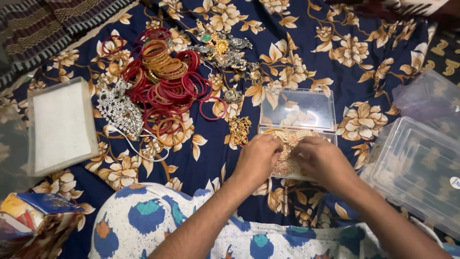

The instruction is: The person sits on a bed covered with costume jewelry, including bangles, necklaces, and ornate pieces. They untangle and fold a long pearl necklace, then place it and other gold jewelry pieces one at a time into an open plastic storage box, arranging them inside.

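Both hands, left [256, 158] and right [322, 159], pinch a gold beaded necklace [286, 152] over an open clear plastic hinged box [298, 109]; red bangles [167, 88] lie beyond the left hand.

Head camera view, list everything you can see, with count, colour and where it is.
gold necklace: one, gold, in the open clear case under both hands
clear case: one, transparent, lid up, centre right
bangles: many, red and gold, heaped upper left of centre
silver jewellery piece: one, silver, left of the bangles
mixed ornaments: a cluster, silver and gold, top centre
small gold piece: one, gold, left of the clear case
white-lined box: one, white inside, far left
clear tubs: two, transparent, right edge
floral cloth: one, navy with cream flowers, under everything
left hand: on the necklace
right hand: on the necklace
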The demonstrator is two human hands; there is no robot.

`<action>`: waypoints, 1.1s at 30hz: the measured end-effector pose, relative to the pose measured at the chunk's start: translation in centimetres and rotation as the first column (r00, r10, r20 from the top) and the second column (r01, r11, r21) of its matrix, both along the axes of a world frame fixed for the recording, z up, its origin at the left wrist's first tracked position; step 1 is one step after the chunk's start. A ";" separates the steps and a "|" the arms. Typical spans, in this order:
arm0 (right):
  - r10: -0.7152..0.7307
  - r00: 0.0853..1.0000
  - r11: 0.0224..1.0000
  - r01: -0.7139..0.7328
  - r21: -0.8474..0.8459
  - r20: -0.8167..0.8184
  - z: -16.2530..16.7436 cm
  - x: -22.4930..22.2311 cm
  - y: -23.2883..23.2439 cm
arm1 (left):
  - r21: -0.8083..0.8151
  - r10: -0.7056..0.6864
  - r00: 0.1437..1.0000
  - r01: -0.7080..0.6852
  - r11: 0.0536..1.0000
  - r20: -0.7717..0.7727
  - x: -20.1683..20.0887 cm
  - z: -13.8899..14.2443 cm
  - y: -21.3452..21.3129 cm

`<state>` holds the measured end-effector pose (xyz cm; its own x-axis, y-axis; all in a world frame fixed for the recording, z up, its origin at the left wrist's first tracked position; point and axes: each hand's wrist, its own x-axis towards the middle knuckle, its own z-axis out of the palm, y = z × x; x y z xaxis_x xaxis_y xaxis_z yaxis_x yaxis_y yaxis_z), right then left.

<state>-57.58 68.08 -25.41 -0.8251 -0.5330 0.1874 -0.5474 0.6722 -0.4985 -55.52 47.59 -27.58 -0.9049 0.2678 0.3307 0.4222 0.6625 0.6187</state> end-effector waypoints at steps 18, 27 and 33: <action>-0.261 0.940 0.965 0.252 0.069 0.220 0.7 -0.1 -0.3 | -0.040 -0.037 0.999 0.037 0.999 0.012 -0.2 0.0 -0.1; -0.233 0.962 0.972 0.228 0.047 0.143 1.1 -0.3 -0.3 | -0.016 0.000 1.000 -0.001 1.000 -0.029 -0.6 0.3 -0.7; -0.237 0.963 0.971 0.239 0.003 0.125 1.4 -0.1 -0.1 | -0.021 0.102 0.995 -0.103 0.995 -0.008 -1.7 0.7 -2.3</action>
